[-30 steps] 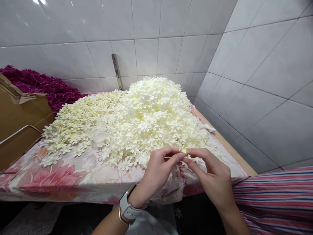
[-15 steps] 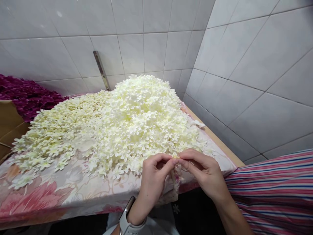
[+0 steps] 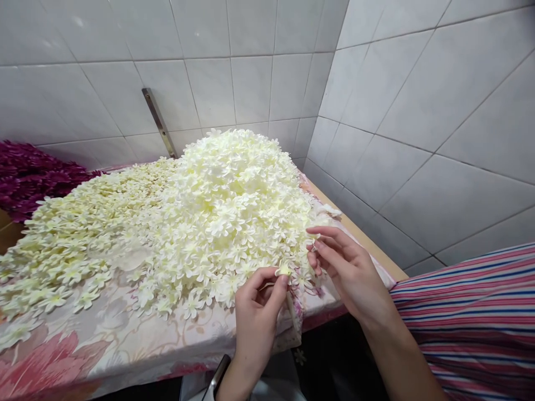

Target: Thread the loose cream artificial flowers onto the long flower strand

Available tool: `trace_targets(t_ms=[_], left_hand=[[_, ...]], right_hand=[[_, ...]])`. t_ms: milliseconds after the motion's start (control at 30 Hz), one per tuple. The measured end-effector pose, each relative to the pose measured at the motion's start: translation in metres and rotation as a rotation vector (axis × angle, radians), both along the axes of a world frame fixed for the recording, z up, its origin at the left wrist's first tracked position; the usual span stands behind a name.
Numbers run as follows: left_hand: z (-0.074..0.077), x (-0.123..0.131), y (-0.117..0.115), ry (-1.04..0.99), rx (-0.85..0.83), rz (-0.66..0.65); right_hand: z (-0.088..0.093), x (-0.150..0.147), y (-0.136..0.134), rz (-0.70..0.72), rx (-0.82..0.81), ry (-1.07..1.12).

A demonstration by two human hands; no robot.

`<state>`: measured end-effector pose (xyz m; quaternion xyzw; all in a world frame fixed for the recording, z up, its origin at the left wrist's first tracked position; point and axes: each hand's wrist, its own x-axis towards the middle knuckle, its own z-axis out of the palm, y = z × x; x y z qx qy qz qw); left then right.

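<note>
My left hand [image 3: 257, 317] pinched a single white flower [image 3: 283, 271] between thumb and forefinger, low and right of centre in the frame, just in front of the flower heap [image 3: 238, 200]. My right hand [image 3: 355, 273] was raised beside it, apart from that flower, fingers half curled; something pale showed at its fingertips, but I could not tell whether I gripped it or the heap merely showed behind. I judged the step in hand to be fingertip work on single blossoms, and the next move seemed to call for a light pinch that spared the petals. The front edge of the surface [image 3: 200, 340] ran just under my hands. A wooden border [image 3: 387, 262] slanted behind my right hand, and striped fabric [image 3: 472, 312] filled the lower right, so room for that elbow looked tight. The tiled wall [image 3: 418, 100] stood well beyond. The freest room seemed to be the air above the heap and over the strip of printed cloth towards the lower left.
</note>
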<state>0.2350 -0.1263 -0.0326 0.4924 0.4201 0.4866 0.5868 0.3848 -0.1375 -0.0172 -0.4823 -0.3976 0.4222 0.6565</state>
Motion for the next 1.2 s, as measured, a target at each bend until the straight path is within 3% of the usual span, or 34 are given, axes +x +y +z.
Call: trace_targets(t_ms=[167, 467, 633, 833, 967, 1067, 1133, 1200], left_hand=[[-0.002, 0.000, 0.001, -0.008, 0.026, 0.002], [-0.005, 0.000, 0.000, -0.029, 0.020, -0.022], [-0.004, -0.001, 0.000, -0.015, 0.021, -0.022], [-0.004, -0.001, 0.001, -0.023, 0.022, -0.005], [-0.005, 0.000, 0.000, -0.011, 0.010, 0.022], [-0.003, -0.001, 0.001, -0.016, 0.011, 0.032], [-0.002, -0.001, 0.001, -0.021, -0.001, 0.018], [-0.001, 0.000, 0.002, -0.026, -0.027, 0.001]], right_hand=[[0.013, 0.003, 0.003, 0.032, -0.061, 0.130], [0.015, 0.007, 0.004, -0.022, -0.068, -0.056], [0.010, 0.011, 0.009, -0.144, -0.056, -0.167], [0.013, 0.017, 0.018, -0.366, 0.003, -0.576], [0.018, 0.021, 0.022, -0.370, 0.032, -0.909], [0.023, 0.019, 0.014, -0.398, 0.167, -1.063], [0.024, 0.015, 0.005, -0.257, 0.256, -1.043], [0.023, 0.010, -0.006, 0.021, 0.241, -0.945]])
